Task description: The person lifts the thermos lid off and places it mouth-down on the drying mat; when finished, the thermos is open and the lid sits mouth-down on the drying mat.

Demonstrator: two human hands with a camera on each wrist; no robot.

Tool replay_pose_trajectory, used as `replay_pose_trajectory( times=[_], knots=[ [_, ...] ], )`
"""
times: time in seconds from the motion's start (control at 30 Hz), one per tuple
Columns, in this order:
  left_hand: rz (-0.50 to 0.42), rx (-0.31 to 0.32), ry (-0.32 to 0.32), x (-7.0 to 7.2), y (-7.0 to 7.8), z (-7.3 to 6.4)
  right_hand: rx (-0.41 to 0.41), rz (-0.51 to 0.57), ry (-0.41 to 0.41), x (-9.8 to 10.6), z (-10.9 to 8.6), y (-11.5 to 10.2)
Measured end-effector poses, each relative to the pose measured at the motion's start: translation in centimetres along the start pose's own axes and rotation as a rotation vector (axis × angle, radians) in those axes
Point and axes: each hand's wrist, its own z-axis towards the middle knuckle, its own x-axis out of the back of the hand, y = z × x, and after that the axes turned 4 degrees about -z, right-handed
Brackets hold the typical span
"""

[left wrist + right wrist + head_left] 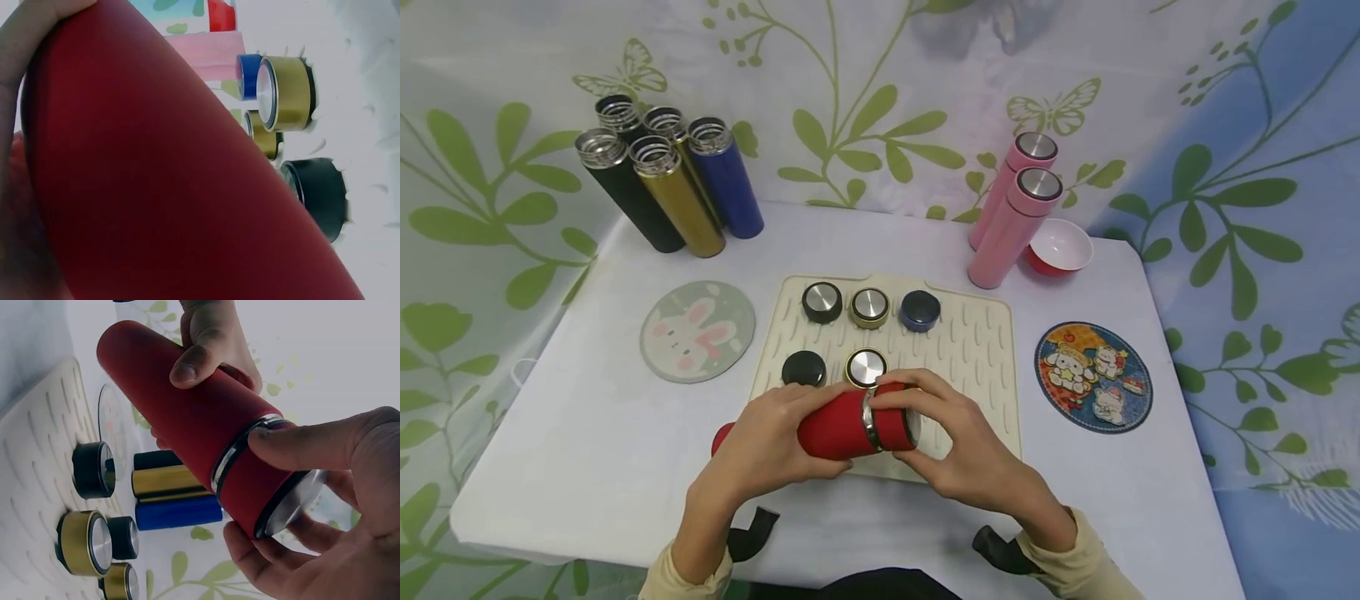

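A red thermos flask (pixel 835 429) lies tilted on its side in the air above the cream mat (pixel 977 375). My left hand (pixel 775 433) grips its body, which fills much of the left wrist view. At the other end my right hand (pixel 955 442) holds the red lid (pixel 262 494) between thumb and fingers. A silver ring of the neck (pixel 231 453) shows between lid and body. On the mat just beyond stand several loose lids, among them a black lid (pixel 803 367) and a gold lid (pixel 866 367).
Lidless black, gold and blue flasks (pixel 726 179) stand at the back left. Two pink flasks (pixel 1011 225) with lids on stand at the back right beside a red-and-white bowl (pixel 1060 247). A rabbit coaster (pixel 697 332) lies left of the mat, a cartoon coaster (pixel 1093 377) right.
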Motion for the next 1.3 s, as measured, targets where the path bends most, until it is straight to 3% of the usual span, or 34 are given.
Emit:
replay_pose_trajectory(
  times=[0.13,0.27,0.43,0.6,0.77,0.97,1.17,1.3],
  knots=[
    [-0.125,0.056,-0.013,1.0,-0.3,-0.5,0.038,-0.029,0.039,0.8,-0.1,0.3],
    [-0.258,0.074,0.066,2.4,-0.9,-1.3,0.008,-0.081,0.072,1.4,-0.3,1.2],
    [-0.247,0.023,0.264,4.1,-1.9,-1.4,-0.088,-0.224,0.124,1.0,-0.6,3.2],
    [-0.206,0.040,0.487,5.2,-2.7,-1.1,-0.168,-0.353,0.137,0.2,-0.7,5.7],
    [-0.136,0.050,0.640,6.3,-3.6,-0.6,-0.226,-0.392,0.116,-0.6,-0.8,8.3],
    [-0.136,0.145,0.717,7.5,-4.7,0.1,-0.277,-0.408,0.069,-1.6,-0.8,10.7],
    [-0.191,0.192,0.795,8.3,-6.0,1.6,-0.313,-0.427,0.043,-2.3,-0.7,12.0],
    [-0.240,0.207,0.821,8.9,-5.5,2.6,-0.311,-0.435,0.029,-2.3,-0.5,12.1]
  ],
)
